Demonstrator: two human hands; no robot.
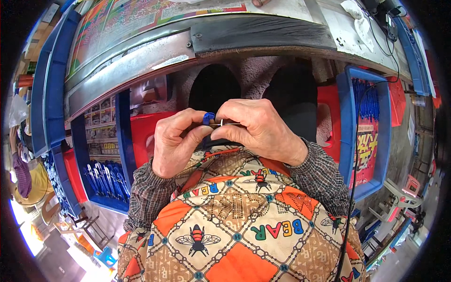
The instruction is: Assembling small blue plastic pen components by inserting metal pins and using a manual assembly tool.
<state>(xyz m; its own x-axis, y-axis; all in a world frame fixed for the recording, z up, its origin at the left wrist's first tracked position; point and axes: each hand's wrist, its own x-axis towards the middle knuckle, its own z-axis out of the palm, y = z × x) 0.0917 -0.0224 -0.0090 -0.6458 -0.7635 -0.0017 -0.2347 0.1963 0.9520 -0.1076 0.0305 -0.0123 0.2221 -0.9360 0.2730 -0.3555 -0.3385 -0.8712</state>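
- While the person sits at its near edge, the metal-edged workbench curves across the top of the view, with a colourful printed sheet lying on its surface.
- A blue crate stands at the person's right, lined with a red printed sheet and holding a row of blue clips along its upper part.
- Another blue crate stands at the person's left, with a heap of blue clips in its bottom and a printed sheet against its back wall.
- A red plastic stool shows between the left crate and the person's dark knees.
- The right hand is curled closed in front of the chest, its fingertips pinching a thin metal piece that points toward the other hand.
- The left hand is also closed, thumb and forefinger pressed on the small blue part; the two hands touch at the fingertips.
- The small blue clip sits between both hands, just above the patterned orange shirt and below the bench edge.
- The thin metal piece runs sideways from the blue clip into the right hand's fingers; how it joins the clip I cannot tell.
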